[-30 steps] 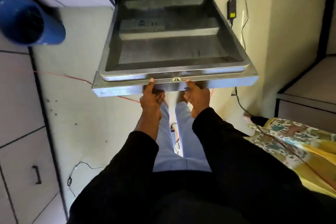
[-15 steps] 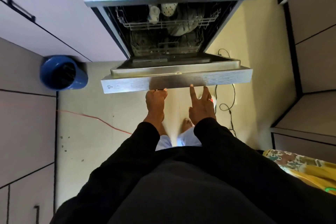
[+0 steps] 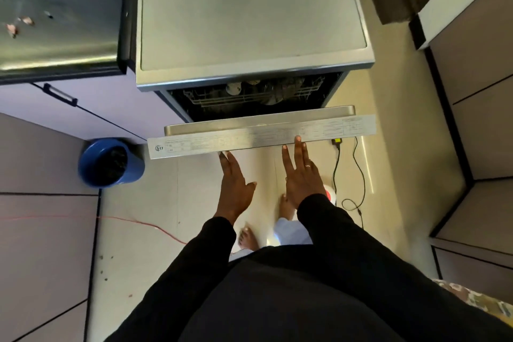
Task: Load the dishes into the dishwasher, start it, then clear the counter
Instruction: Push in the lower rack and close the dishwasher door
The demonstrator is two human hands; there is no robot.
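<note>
The steel dishwasher (image 3: 249,22) stands in front of me with its door (image 3: 261,136) raised most of the way, leaving a narrow gap. Through the gap I see the upper rack (image 3: 258,94) holding several dishes. My left hand (image 3: 234,186) is flat, its straight fingertips touching the door's outer face near the middle. My right hand (image 3: 301,175), wearing a ring, is also flat with straight fingers pressed against the door's top edge.
A blue bin (image 3: 111,161) stands on the floor to the left of the door. Black cables (image 3: 349,175) and a red wire (image 3: 138,223) lie on the floor. A steel counter (image 3: 58,11) with scraps is upper left; cabinets (image 3: 477,91) stand right.
The door has swung up from lying flat to nearly shut. Both hands went from gripping its front edge to pushing it with straight fingers. My view has risen above the dishwasher top.
</note>
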